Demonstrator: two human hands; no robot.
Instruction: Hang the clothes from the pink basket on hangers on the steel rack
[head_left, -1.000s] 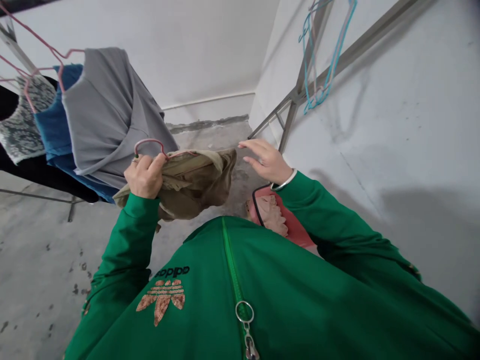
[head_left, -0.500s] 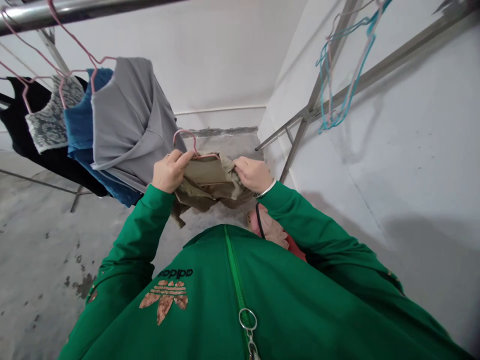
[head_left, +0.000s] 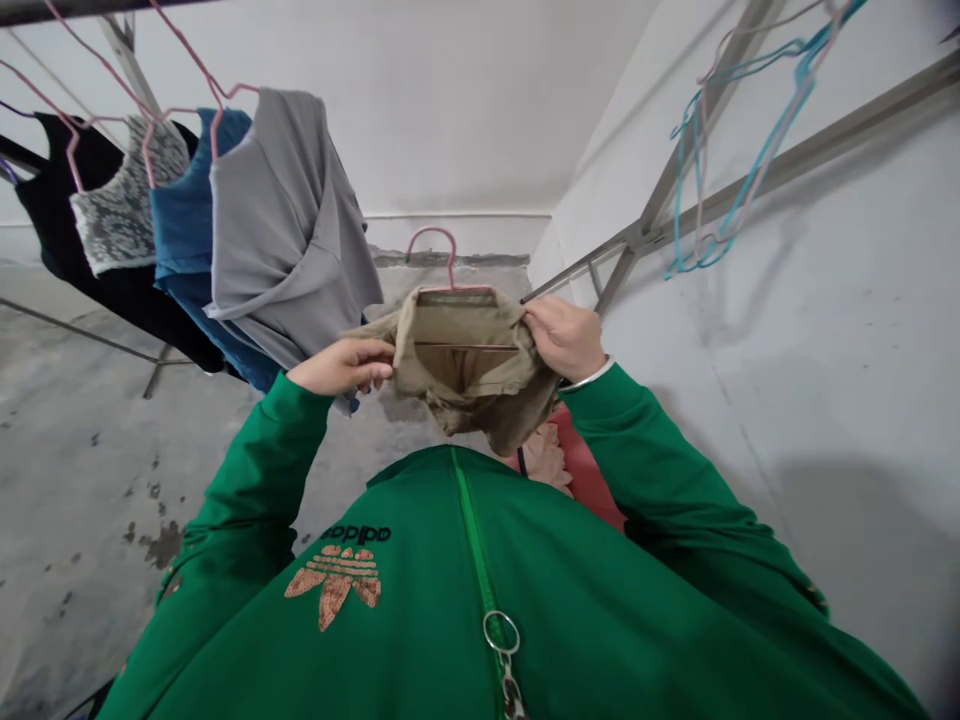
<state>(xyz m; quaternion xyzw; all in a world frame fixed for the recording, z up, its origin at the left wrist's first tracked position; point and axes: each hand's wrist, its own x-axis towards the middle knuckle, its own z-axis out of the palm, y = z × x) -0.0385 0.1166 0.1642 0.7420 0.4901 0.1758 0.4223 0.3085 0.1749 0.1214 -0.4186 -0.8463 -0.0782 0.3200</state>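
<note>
Under me is a concrete floor (head_left: 75,470) blotched with dark stains, and the white walls (head_left: 825,400) meet in a corner ahead, with a rough grey strip along the foot of the far wall. A metal drying rack (head_left: 825,140) runs along the wall on my right, with teal and pale wire hangers (head_left: 772,150) tangled on it. To my left, 4 garments hang on pink hangers: a grey hooded top (head_left: 289,225), a blue top (head_left: 191,190), a grey-and-white patterned top (head_left: 127,190) and a black garment (head_left: 67,200).

The khaki garment (head_left: 465,365) sits in front of my chest, between my 2 hands, its open inside facing me. A pink wire hanger (head_left: 431,240) lies along its top edge, the hook pointing up and away from me. The garment's long axis runs crosswise from hand to hand, with its lower folds sagging toward my green jacket (head_left: 480,570).

My right hand (head_left: 562,338) is closed in a narrow pinch on the garment's right edge. My left hand (head_left: 341,365) is palm up, its fingers (head_left: 379,365) loosely curled against the left edge; I cannot tell whether they hold the cloth.
</note>
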